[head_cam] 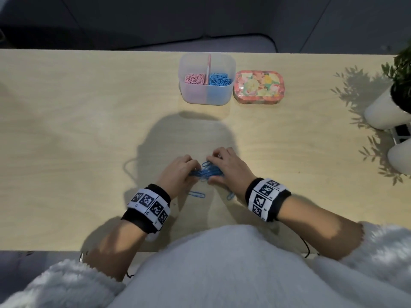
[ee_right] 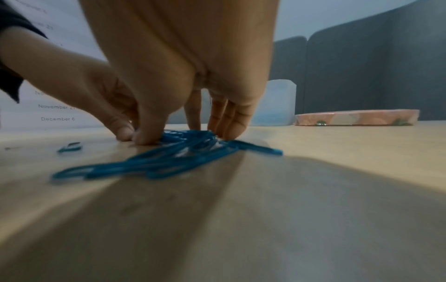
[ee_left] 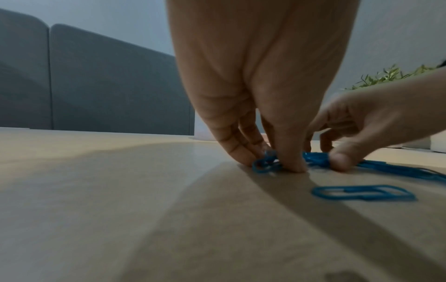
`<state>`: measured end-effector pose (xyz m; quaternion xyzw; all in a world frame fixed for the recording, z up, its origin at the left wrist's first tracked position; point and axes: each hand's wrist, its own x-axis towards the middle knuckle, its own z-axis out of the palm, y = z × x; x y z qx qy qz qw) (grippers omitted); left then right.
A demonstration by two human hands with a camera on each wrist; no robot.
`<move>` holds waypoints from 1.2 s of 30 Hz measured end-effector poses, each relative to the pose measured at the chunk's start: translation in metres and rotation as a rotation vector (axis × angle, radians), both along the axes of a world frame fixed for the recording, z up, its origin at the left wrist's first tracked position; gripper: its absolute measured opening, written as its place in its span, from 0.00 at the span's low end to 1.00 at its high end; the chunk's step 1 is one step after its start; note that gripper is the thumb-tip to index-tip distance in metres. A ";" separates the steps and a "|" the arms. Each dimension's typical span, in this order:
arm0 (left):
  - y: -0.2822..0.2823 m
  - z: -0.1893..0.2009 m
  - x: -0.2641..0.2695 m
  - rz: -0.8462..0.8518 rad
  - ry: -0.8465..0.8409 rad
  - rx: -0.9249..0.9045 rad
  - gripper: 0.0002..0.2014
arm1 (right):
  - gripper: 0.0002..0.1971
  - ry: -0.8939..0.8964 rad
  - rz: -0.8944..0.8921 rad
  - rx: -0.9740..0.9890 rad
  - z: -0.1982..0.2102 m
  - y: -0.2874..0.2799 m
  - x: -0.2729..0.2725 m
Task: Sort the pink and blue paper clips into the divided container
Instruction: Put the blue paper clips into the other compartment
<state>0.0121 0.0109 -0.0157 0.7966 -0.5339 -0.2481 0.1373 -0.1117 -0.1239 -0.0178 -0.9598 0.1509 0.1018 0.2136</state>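
Note:
A pile of blue paper clips point(head_cam: 208, 171) lies on the wooden table point(head_cam: 89, 130) between my two hands. My left hand point(head_cam: 195, 170) curls thumb and fingers around the pile's left end point(ee_left: 265, 165). My right hand point(head_cam: 214, 167) grips the right end, fingertips point(ee_right: 226, 133) down on the clips point(ee_right: 169, 158). Two loose blue clips lie nearer me, one point(head_cam: 196, 194) by the left wrist and one point(head_cam: 230, 195) by the right. The clear divided container point(head_cam: 206, 96) stands farther back, with pink clips point(head_cam: 195, 79) in its left half and blue clips point(head_cam: 220, 79) in its right.
A floral tin point(head_cam: 258, 86) sits closed just right of the container. Two white plant pots point(head_cam: 382, 112) point(head_cam: 400, 158) with green leaves stand at the table's right edge. Grey upholstered panels point(ee_left: 96, 85) rise beyond the far edge. A thin cable point(head_cam: 129, 170) lies left of my hands.

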 end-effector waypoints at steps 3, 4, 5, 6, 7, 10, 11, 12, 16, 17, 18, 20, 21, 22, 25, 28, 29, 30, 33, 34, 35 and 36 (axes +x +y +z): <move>-0.003 0.001 -0.004 0.037 0.005 -0.011 0.08 | 0.20 0.006 0.009 -0.004 0.001 -0.005 0.006; -0.005 0.001 -0.005 0.048 0.005 -0.005 0.08 | 0.17 0.017 0.046 -0.051 0.000 -0.006 0.008; -0.005 0.001 -0.005 0.055 0.004 0.000 0.08 | 0.14 0.024 0.089 -0.128 -0.002 -0.005 0.009; -0.006 0.001 -0.005 0.058 0.007 0.005 0.08 | 0.12 0.047 0.134 -0.221 -0.004 -0.005 0.009; -0.007 0.001 -0.005 0.060 0.009 0.011 0.08 | 0.12 0.122 0.175 -0.305 -0.004 -0.004 0.009; -0.007 0.002 -0.002 0.092 0.025 0.049 0.08 | 0.20 0.205 0.263 -0.457 -0.007 -0.005 0.012; -0.007 0.002 0.000 0.114 0.042 0.057 0.07 | 0.20 0.207 0.289 -0.485 -0.006 -0.006 0.013; -0.006 0.002 0.001 0.140 0.065 0.063 0.07 | 0.19 0.200 0.317 -0.503 -0.002 -0.007 0.014; -0.003 0.001 0.010 0.208 0.125 0.049 0.06 | 0.15 0.241 0.339 -0.496 0.011 -0.012 0.016; -0.002 0.000 0.012 0.232 0.135 0.032 0.06 | 0.15 0.241 0.345 -0.484 0.011 -0.016 0.018; -0.001 0.001 0.014 0.260 0.152 0.011 0.06 | 0.15 0.230 0.345 -0.495 0.009 -0.020 0.020; -0.006 0.006 0.018 0.318 0.203 -0.044 0.05 | 0.17 0.221 0.339 -0.418 -0.001 -0.034 0.022; -0.012 0.011 0.022 0.342 0.227 -0.081 0.05 | 0.17 0.198 0.318 -0.370 -0.001 -0.038 0.025; -0.021 0.017 0.026 0.360 0.241 -0.126 0.05 | 0.17 0.162 0.281 -0.356 0.004 -0.038 0.026; -0.061 0.042 0.044 0.362 0.226 -0.259 0.07 | 0.08 0.130 0.136 -0.242 0.020 -0.039 0.022; -0.116 0.065 0.062 0.357 0.189 -0.326 0.05 | 0.13 0.013 -0.019 -0.067 0.023 -0.043 0.015; -0.135 0.071 0.068 0.378 0.206 -0.335 0.05 | 0.11 -0.069 -0.068 -0.028 0.025 -0.043 0.015; -0.152 0.074 0.074 0.401 0.205 -0.338 0.05 | 0.09 -0.134 -0.121 0.013 0.025 -0.043 0.013; -0.189 0.069 0.091 0.478 0.170 -0.346 0.07 | 0.07 -0.237 -0.230 0.063 0.033 -0.051 0.011; -0.196 0.066 0.095 0.506 0.180 -0.344 0.08 | 0.07 -0.248 -0.270 0.077 0.041 -0.054 0.010; -0.200 0.061 0.099 0.530 0.189 -0.339 0.10 | 0.08 -0.279 -0.309 0.092 0.046 -0.059 0.010; -0.203 0.058 0.103 0.552 0.205 -0.327 0.12 | 0.08 -0.313 -0.354 0.114 0.051 -0.063 0.010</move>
